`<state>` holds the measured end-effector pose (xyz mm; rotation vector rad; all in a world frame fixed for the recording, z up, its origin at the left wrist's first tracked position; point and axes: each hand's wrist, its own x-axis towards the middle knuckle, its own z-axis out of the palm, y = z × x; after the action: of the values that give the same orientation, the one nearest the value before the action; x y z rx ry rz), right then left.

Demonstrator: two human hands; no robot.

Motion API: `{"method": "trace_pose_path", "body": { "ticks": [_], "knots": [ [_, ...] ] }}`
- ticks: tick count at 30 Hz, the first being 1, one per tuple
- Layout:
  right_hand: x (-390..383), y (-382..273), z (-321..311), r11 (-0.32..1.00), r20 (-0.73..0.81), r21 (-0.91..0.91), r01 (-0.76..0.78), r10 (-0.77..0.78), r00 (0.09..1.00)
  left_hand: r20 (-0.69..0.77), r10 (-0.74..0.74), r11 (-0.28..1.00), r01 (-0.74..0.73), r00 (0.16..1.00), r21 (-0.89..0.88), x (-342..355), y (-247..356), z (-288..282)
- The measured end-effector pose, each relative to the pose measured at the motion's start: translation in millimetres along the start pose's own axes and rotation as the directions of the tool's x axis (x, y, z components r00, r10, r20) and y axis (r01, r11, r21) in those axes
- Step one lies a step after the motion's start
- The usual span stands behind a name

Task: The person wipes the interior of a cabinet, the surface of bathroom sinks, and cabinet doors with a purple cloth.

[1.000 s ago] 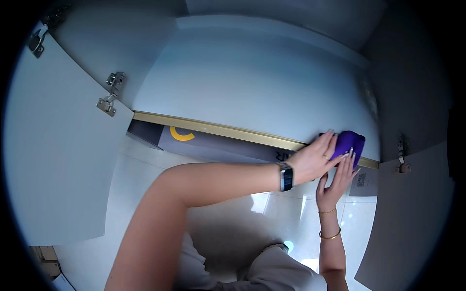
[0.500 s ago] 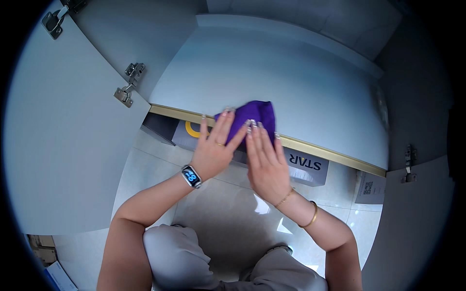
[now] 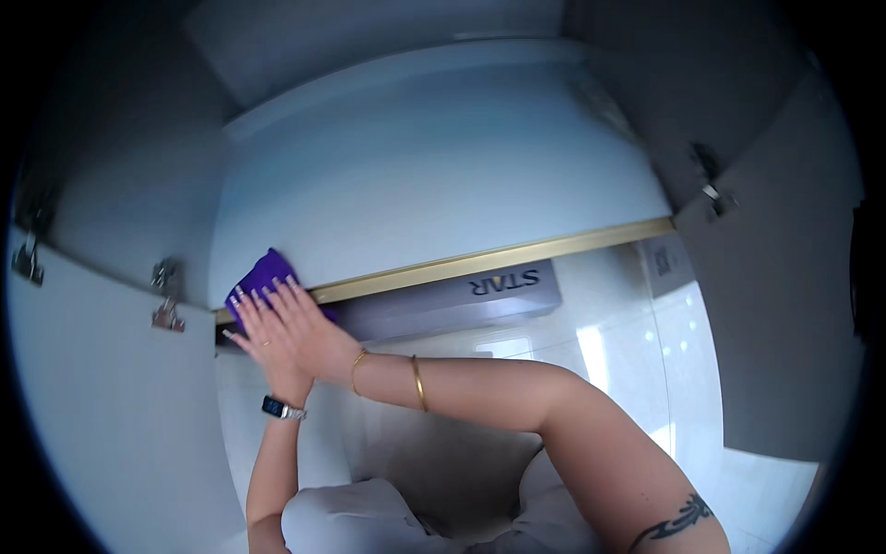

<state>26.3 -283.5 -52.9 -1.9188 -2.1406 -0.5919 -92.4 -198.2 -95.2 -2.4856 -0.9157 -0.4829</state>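
Note:
A purple cloth (image 3: 265, 271) is folded over the gold front edge (image 3: 498, 258) of a pale cabinet shelf (image 3: 443, 166), at its left end. My left hand (image 3: 267, 349) lies on the cloth with fingers stretched out and its thumb apart. Beside and partly over it rests my right hand (image 3: 317, 340), its extended fingers also pressing the cloth flat. Neither hand's fingers are closed round anything visible. The cloth's lower part is hidden beneath my hands.
Cabinet doors stand swung out at left (image 3: 111, 388) and right (image 3: 775, 305), on metal hinges (image 3: 167, 295). Below the shelf edge, a long grey box (image 3: 443, 305) lies on the glossy tiled floor (image 3: 637, 369). Another grey box (image 3: 668, 258) is at the right.
Both hands have slid the cloth left along the gold edge, from near the middle to the left end. My right hand has come against the left, and the view has turned.

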Motion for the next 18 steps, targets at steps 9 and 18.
{"method": "trace_pose_path", "body": {
  "ticks": [9,18],
  "knots": [
    [-90.3,60.1,-35.3,0.976,-0.065,-0.002,-0.218,0.217,0.974,-0.095,0.323,0.842,-0.332,0.942,-0.425,57.7,73.5,-55.3],
    [-203.4,136.3,-64.2,0.8,-0.134,-0.012,-0.6,0.594,0.794,-0.264,0.591,0.634,-0.641,0.762,-0.432,104.5,221.7,-80.8]
  ]
}}
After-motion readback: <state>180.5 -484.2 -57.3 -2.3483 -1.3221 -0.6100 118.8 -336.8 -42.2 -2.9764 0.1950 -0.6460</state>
